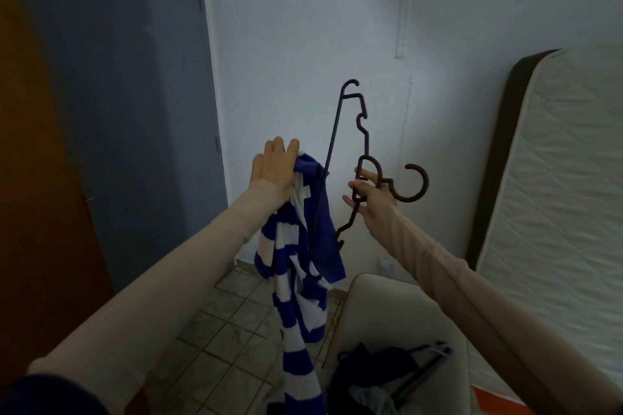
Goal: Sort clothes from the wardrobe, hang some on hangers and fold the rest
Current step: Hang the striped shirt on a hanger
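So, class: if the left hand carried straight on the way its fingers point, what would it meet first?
Probably the white wall. The left hand, gripping the blue-and-white striped garment, points up and forward; nothing shows between, though depth is unclear.

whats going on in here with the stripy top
A person is putting a blue-and-white striped knit top onto a dark plastic hanger. The left hand holds the top by its upper edge, the rest hanging loose. The right hand has its grip near the hanger's hook, the hanger turned on end. More dark clothes lie on a pale chair below.
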Demonstrator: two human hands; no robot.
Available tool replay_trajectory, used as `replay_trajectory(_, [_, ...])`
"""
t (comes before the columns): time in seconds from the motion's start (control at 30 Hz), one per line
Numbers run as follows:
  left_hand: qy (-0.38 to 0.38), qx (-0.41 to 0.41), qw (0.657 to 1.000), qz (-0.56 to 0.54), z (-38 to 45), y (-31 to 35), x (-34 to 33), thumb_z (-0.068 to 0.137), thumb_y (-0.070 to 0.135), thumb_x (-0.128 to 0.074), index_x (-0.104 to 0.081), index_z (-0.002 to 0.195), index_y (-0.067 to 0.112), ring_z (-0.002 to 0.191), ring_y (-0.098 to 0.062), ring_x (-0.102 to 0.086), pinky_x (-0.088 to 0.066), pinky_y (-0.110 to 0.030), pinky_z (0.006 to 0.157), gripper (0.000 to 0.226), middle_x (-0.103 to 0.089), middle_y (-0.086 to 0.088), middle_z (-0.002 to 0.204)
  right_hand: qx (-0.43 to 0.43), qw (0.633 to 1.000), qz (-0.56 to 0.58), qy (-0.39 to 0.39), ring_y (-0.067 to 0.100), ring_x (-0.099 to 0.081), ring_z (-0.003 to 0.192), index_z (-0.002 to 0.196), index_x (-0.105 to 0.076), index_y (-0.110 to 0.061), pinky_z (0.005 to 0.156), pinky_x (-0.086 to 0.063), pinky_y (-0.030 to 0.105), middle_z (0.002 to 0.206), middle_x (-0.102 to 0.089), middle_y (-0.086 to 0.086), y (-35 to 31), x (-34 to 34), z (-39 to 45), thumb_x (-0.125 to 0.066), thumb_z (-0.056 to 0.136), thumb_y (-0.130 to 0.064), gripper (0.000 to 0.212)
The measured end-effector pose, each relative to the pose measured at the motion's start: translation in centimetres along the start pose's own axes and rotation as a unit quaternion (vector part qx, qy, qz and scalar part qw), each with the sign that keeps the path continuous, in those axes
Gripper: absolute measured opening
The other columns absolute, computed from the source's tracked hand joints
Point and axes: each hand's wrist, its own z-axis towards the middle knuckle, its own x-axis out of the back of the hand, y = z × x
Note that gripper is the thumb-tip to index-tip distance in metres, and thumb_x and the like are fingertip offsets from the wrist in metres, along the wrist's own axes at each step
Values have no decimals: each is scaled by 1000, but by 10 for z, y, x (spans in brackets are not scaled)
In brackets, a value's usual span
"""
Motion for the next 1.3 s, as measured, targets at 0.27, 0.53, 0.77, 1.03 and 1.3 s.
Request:
replay_trajectory(0.27, [32, 113, 962, -247, 8, 2, 3, 95, 4, -37, -36, 92, 12, 68, -17, -42, -33, -29, 58, 8, -44, -3, 74, 45, 996, -64, 31, 12, -54, 87, 123, -58, -10, 93, -47, 30, 105, -58, 5, -2, 5, -1, -55, 92, -6, 32])
replay_trajectory(0.53, [-56, 243, 870, -426, 27, 6, 8, 96, 11, -34, -39, 73, 14, 64, -15, -42, -35, -24, 54, 24, -46, -5, 77, 45, 996, -18, -80, 12, -55, 86, 121, -56, -9, 72, -49, 24, 96, -58, 1, 10, 7, -16, -49, 94, -4, 29])
replay_trajectory(0.77, [-33, 331, 710, -621, 30, 12, 19, 96, 7, -42, -45, 70, 12, 62, -16, -46, -40, -25, 58, 27, -48, -6, 71, 60, 989, 61, -119, 13, -57, 93, 102, -61, -15, 80, -49, 25, 97, -61, 0, 5, 9, -17, -51, 91, -2, 20])
replay_trajectory(1.03, [23, 322, 653, -685, 30, 22, 32, 96, 3, -40, -47, 72, 11, 64, -15, -47, -42, -24, 59, 26, -49, -6, 72, 90, 991, -58, -81, 8, -60, 91, 116, -62, -10, 72, -53, 22, 102, -66, -1, 12, 29, -14, -59, 88, -9, 28])
replay_trajectory(1.3, [16, 336, 661, -670, 25, 20, 31, 98, 11, -42, -56, 103, 0, 67, -17, -50, -44, -25, 63, 18, -55, -7, 79, 47, 996, -33, -69, 8, -62, 84, 117, -60, -6, 60, -54, 17, 100, -66, 2, 15, 38, -13, -56, 90, -5, 27])
